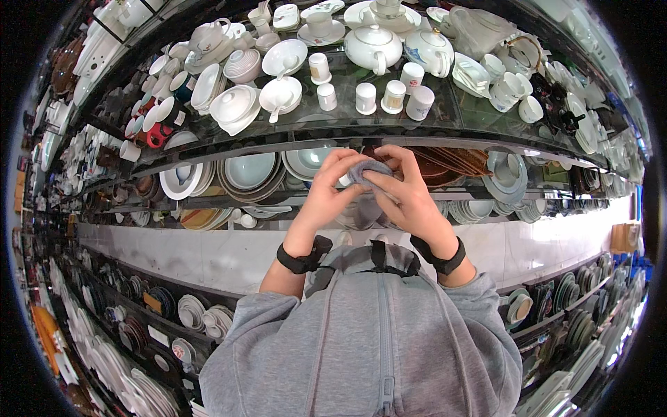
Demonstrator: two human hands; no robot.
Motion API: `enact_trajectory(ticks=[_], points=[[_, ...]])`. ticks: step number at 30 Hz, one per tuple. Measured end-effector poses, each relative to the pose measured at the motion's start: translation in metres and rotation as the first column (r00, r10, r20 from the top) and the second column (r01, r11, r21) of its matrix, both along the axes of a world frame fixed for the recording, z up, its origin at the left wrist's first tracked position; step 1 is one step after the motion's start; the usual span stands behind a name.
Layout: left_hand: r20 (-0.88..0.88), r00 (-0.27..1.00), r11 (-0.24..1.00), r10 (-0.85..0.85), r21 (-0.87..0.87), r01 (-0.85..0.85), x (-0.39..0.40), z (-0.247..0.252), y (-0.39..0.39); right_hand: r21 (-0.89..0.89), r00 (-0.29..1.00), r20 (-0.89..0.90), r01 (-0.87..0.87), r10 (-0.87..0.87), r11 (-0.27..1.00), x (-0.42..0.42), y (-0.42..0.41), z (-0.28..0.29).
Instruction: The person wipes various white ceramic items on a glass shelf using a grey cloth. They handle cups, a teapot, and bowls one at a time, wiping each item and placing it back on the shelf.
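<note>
Both of my hands are raised together in front of the shelf edge. My left hand (325, 193) grips a small white piece (345, 180), probably ceramic and mostly hidden by fingers and cloth. A grey cloth (369, 171) is bunched against that piece, and my right hand (417, 200) presses it with its fingers. Part of the cloth hangs below the hands. Just beyond, on the dark glass shelf (292, 122), stand several small white shakers or toothpick holders, among them one nearest the edge (366, 99).
White lidded teapots (372, 48) stand behind the small holders. A lidded white bowl (234, 104) and a bowl with a spoon (280, 96) sit to the left. Stacked bowls (250, 169) fill the shelf below. Racks of plates (190, 311) stand behind me across a pale tiled floor (172, 255).
</note>
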State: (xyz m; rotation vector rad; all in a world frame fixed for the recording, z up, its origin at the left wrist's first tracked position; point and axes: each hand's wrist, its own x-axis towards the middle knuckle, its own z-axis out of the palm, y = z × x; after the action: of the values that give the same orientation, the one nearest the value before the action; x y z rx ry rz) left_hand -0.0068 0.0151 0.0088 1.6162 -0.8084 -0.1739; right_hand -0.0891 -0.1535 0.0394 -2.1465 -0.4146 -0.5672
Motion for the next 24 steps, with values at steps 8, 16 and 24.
enact_trajectory(ticks=[8, 16, 24], points=[[0.127, 0.992, 0.992, 0.012, 0.122, -0.028, 0.001, 0.009, 0.002, 0.074, 0.968, -0.234, -0.072, 0.088, 0.995, 0.0, -0.008, -0.022], [0.238, 0.969, 0.948, -0.073, 0.317, -0.007, -0.001, 0.011, 0.005, -0.456, 0.984, -0.177, -0.061, -0.023, 0.888, 0.003, -0.016, -0.009], [0.286, 0.954, 0.933, -0.093, 0.358, -0.016, -0.003, 0.003, 0.002, -0.485, 0.986, -0.164, -0.077, -0.004, 0.871, 0.013, -0.02, -0.032]])
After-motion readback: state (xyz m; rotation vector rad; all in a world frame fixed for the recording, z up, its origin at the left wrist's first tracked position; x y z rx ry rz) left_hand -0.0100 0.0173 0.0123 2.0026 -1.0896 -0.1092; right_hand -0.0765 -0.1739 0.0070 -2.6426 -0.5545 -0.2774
